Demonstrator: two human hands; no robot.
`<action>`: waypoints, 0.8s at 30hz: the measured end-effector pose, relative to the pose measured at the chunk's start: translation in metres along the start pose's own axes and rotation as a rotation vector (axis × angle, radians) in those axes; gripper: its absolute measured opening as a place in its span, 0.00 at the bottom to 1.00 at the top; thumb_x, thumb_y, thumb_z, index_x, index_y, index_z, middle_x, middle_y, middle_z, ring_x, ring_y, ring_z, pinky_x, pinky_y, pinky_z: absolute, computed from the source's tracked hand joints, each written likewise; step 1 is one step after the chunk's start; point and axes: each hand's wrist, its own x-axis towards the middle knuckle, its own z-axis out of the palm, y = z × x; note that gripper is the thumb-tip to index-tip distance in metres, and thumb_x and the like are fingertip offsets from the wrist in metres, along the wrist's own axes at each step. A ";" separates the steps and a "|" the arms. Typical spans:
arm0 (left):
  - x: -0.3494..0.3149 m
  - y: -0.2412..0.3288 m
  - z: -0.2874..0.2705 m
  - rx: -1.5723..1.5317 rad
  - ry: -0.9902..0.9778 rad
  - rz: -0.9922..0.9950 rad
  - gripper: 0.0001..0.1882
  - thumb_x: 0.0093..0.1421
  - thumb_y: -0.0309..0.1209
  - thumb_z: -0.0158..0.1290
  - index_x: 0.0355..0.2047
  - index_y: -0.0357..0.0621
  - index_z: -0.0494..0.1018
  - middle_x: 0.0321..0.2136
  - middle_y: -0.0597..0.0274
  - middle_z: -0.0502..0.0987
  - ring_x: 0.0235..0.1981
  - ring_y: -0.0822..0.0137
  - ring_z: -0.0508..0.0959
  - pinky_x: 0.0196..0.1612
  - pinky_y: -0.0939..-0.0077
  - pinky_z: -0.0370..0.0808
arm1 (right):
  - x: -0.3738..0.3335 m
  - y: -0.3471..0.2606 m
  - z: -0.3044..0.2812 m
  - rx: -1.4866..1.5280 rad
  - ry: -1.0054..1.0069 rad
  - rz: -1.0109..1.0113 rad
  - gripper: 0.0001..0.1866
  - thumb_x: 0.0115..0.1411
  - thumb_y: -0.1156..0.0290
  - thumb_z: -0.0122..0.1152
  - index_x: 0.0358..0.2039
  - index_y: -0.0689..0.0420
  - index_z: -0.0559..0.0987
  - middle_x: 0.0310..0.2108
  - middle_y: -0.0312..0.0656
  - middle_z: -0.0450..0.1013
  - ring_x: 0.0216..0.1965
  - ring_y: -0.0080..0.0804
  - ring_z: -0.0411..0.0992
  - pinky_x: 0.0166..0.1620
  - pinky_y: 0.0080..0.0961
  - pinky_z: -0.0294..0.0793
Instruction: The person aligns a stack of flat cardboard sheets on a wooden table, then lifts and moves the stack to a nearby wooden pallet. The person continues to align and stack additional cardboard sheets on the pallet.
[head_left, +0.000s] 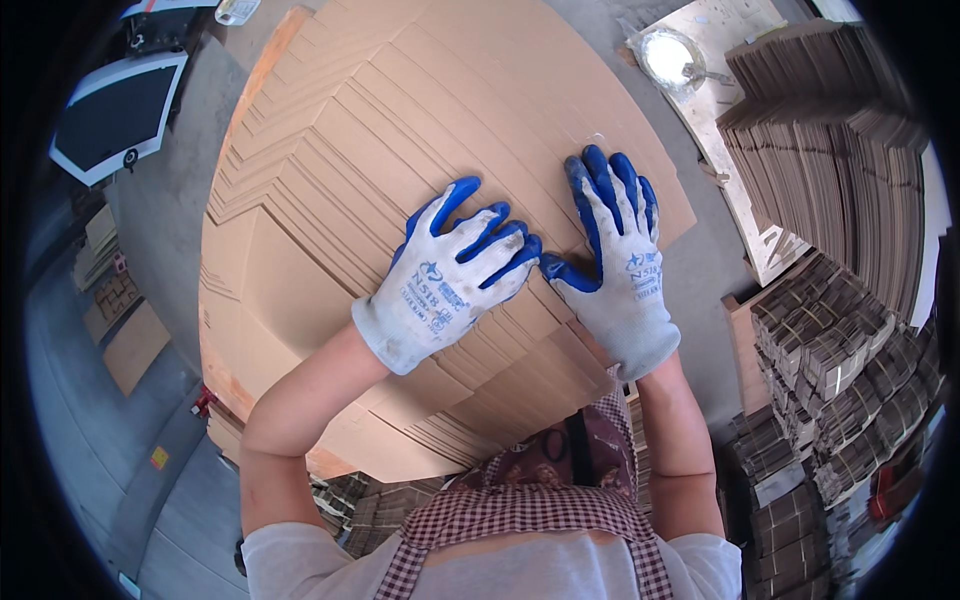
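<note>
Cardboard sheets (480,90) lie overlapped beneath your half-curled left hand (438,285) and spread right hand (625,255), neither visibly gripping; even pressure should prevent slipping.

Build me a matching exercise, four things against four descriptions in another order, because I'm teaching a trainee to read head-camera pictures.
Column one:
1. Left hand
2. Large tan cardboard sheets
3. Apron
4. Banded bundles

Column two:
A. Partly checked, over a light shirt
B. Stacked at the picture's right
C. Spread in overlapping layers across the middle
D. Gloved in white and blue

Right pairs: 1-D, 2-C, 3-A, 4-B
</note>
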 end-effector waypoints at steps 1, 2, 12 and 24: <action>0.001 0.000 0.000 0.005 -0.004 -0.001 0.19 0.54 0.32 0.61 0.48 0.52 0.83 0.46 0.65 0.81 0.53 0.61 0.79 0.66 0.43 0.69 | 0.000 -0.001 0.000 -0.001 0.000 0.002 0.48 0.52 0.68 0.75 0.73 0.52 0.62 0.75 0.46 0.55 0.76 0.51 0.49 0.77 0.50 0.44; 0.003 0.000 0.000 -0.001 -0.009 0.003 0.18 0.53 0.32 0.61 0.47 0.51 0.83 0.45 0.65 0.81 0.52 0.61 0.79 0.66 0.43 0.70 | 0.000 -0.001 0.000 -0.002 -0.001 0.004 0.48 0.52 0.68 0.75 0.73 0.52 0.62 0.75 0.46 0.55 0.76 0.51 0.49 0.77 0.50 0.44; 0.006 0.001 -0.004 -0.030 -0.006 -0.001 0.16 0.52 0.31 0.62 0.43 0.49 0.83 0.41 0.64 0.79 0.47 0.60 0.79 0.64 0.47 0.71 | 0.001 0.003 0.000 0.003 -0.005 0.001 0.49 0.51 0.67 0.76 0.73 0.51 0.62 0.75 0.46 0.54 0.76 0.51 0.49 0.77 0.51 0.45; -0.004 0.003 0.002 0.008 0.053 0.005 0.18 0.50 0.31 0.62 0.44 0.52 0.83 0.42 0.66 0.78 0.49 0.61 0.77 0.60 0.51 0.74 | 0.001 0.003 0.001 -0.001 -0.005 0.003 0.50 0.51 0.66 0.77 0.73 0.51 0.62 0.75 0.45 0.54 0.76 0.50 0.49 0.77 0.50 0.45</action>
